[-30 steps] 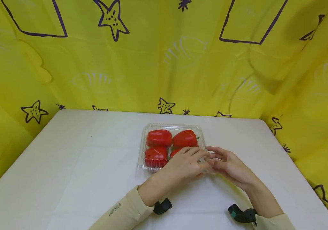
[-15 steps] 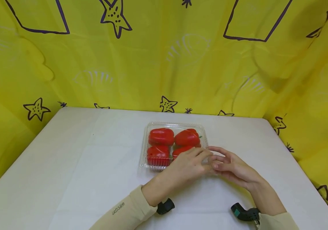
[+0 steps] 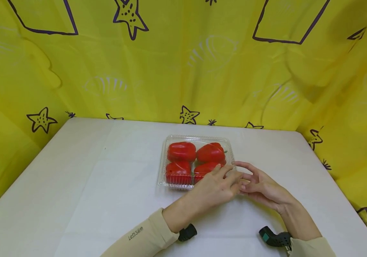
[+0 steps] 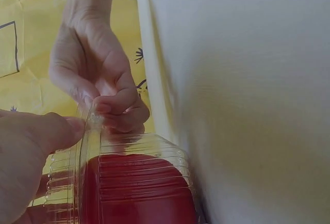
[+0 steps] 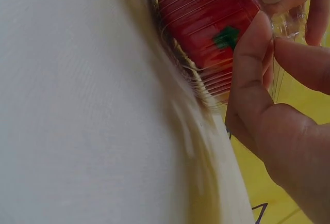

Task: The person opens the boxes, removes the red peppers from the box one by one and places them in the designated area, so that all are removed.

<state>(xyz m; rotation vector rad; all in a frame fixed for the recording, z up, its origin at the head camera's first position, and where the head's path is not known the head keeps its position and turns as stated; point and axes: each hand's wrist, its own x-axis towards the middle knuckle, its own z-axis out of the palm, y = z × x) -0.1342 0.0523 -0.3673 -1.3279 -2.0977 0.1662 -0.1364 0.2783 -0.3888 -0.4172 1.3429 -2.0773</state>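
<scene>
A clear plastic clamshell box (image 3: 165,160) with several red bell peppers (image 3: 181,151) inside sits on the white table. At its near right corner both hands meet. My right hand (image 3: 265,189) pinches the box's rim between thumb and index finger, as the right wrist view shows. My left hand (image 3: 217,187) reaches across the near right part of the box and partly covers a pepper. In the left wrist view, the left thumb (image 4: 67,131) lies against the rim, and its other fingers show through the ridged clear plastic. A green stem (image 5: 226,37) shows through the box's side.
The white table (image 3: 106,200) reaches around the box on every side. Yellow curtain (image 3: 157,71) with dark star drawings hangs behind it and at both sides. Dark wrist-worn devices (image 3: 274,237) sit on both wrists near the cuffs.
The left hand has slid slightly right toward the box's corner, uncovering more of the near right pepper. The right hand keeps its pinch at the rim. The head view has shifted a little.
</scene>
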